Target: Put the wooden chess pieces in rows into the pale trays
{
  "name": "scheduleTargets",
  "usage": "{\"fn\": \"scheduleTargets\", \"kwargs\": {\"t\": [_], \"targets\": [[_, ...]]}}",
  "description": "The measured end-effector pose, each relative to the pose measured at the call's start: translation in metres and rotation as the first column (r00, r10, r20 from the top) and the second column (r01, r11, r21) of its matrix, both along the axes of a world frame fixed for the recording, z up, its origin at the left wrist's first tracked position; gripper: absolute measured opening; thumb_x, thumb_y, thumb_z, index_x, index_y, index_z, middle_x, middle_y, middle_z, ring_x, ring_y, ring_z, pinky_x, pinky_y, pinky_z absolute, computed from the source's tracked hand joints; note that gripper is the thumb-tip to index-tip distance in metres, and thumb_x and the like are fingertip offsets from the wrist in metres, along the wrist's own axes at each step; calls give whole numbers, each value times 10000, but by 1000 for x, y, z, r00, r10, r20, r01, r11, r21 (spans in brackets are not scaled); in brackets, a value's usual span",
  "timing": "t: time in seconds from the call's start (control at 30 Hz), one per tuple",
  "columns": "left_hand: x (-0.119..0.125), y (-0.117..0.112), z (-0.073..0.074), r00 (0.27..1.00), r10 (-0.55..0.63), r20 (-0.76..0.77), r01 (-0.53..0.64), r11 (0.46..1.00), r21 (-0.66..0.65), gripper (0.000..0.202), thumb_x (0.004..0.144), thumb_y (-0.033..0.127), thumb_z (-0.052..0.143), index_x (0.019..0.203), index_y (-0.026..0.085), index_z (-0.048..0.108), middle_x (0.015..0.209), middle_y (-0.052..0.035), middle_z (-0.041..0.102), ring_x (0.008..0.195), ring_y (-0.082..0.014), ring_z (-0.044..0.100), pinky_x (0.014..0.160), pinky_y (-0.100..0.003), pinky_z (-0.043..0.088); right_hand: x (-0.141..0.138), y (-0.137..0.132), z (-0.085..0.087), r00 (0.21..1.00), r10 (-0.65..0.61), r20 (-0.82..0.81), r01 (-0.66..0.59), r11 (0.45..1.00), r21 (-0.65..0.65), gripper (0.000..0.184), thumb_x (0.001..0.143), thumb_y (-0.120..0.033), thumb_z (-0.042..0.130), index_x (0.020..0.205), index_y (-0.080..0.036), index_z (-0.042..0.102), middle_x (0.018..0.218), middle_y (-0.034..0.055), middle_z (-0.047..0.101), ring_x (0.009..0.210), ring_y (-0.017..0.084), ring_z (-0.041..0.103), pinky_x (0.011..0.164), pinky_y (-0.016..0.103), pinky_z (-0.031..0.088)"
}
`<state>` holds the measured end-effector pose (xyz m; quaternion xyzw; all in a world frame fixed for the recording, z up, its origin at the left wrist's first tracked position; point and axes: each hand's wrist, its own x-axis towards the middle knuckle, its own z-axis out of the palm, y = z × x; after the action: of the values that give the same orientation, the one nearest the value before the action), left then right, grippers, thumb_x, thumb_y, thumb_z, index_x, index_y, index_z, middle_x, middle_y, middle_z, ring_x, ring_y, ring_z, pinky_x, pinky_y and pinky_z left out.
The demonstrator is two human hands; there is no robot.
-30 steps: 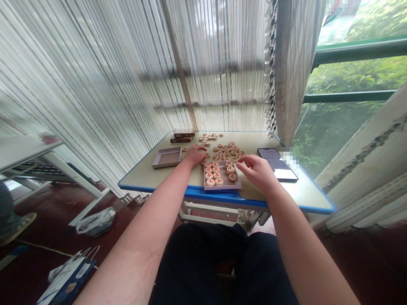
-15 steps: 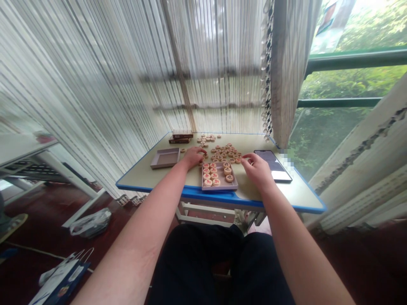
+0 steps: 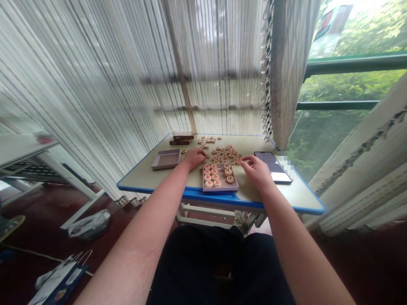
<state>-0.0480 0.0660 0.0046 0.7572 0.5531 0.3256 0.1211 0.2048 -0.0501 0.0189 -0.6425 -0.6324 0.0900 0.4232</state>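
Note:
An open shallow box (image 3: 235, 187) at the table's front edge holds round wooden Chinese chess pieces (image 3: 217, 183), red-marked in two columns on the left and dark-marked in one column on the right. Behind it lies a loose heap of more pieces (image 3: 226, 153). My left hand (image 3: 193, 158) reaches to the heap's left side, its fingers bent down and closed around a piece (image 3: 205, 160), partly hidden by them. To the right of the heap, my right hand (image 3: 257, 170) pinches a piece (image 3: 238, 162) at the heap's near edge between thumb and fingers.
A shallow box lid or tray (image 3: 166, 159) lies left of my left hand, with small stacked boxes (image 3: 182, 137) behind it. By my right wrist rests a phone (image 3: 276, 165). More pieces (image 3: 208, 139) lie at the back. A string curtain (image 3: 222, 106) hangs behind the table.
My right hand has moved slightly left and down, bringing its fingertips onto a piece. My left hand stays at the same spot, fingers a little lower. The pieces in the box are unchanged.

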Motion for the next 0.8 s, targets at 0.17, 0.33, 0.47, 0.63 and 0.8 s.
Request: {"fn": "scheduleTargets", "kwargs": {"t": [0.17,0.33,0.47,0.63,0.8], "targets": [[1,-3,1,999,-21,-48,23,999,28,207,681,261,606,834,236,744,1024,-42,678,1026,-223,577,964,-342,416,0,1,-1,1000,-5,1,5,1000,4,282,768,-413,524,879,-194,663,647,5,573,654,168,533,609,276,353],[0,-1,-2,998,50,-43,-47,997,53,220,711,294,602,874,215,728,1022,-68,667,1008,-227,579,950,-353,419,0,1,0,1000,-2,-2,2,1000,2,283,769,-415,528,882,-192,663,645,4,569,646,162,525,610,273,354],[0,-3,-3,993,74,-88,-65,993,95,270,661,402,662,824,193,713,961,-89,667,956,-244,590,907,-357,438,1,1,-1,1000,-11,3,11,1000,-8,289,771,-413,522,887,-189,666,665,12,578,656,164,527,616,274,358],[-1,-5,-2,995,11,-96,-2,996,86,181,691,283,618,821,213,724,944,-60,679,946,-214,597,909,-320,435,1,1,-1,1000,-4,3,4,1000,-29,298,772,-415,518,884,-184,670,683,25,590,661,166,533,616,272,362],[0,-10,1,998,63,-19,-61,995,73,238,667,223,646,900,214,697,1049,-55,661,1037,-212,570,966,-325,408,1,3,-3,1000,-5,-7,5,999,-49,294,769,-412,526,893,-187,667,696,26,603,669,164,539,623,267,368]]}}
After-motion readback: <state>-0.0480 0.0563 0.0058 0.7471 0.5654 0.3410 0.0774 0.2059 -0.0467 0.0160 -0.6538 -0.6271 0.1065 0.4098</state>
